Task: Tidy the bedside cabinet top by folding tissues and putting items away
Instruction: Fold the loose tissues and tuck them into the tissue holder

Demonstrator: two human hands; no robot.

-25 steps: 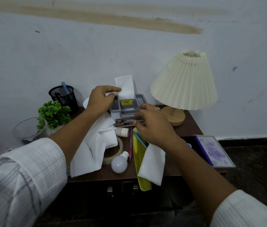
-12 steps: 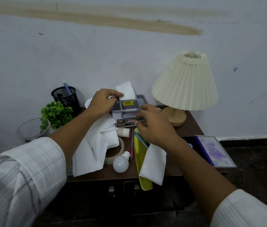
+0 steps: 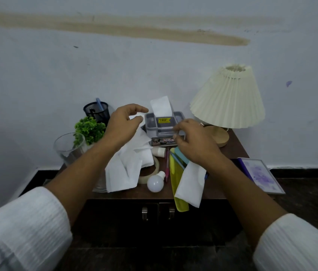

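Head view: nearest, a folded tissue (image 3: 190, 184) and yellow pouch (image 3: 177, 184) overhang the table (image 3: 222, 189) front edge and could slip off if brushed. The bulb (image 3: 155, 183) beside them might roll. A loose tissue heap (image 3: 129, 165) lies under the left hand (image 3: 124, 125), whose curled fingers seem to pinch its top corner. The right hand (image 3: 193, 142) hovers half-curled, holding nothing, at the tissue box (image 3: 163, 128); a hasty reach could knock the lamp (image 3: 227, 98).
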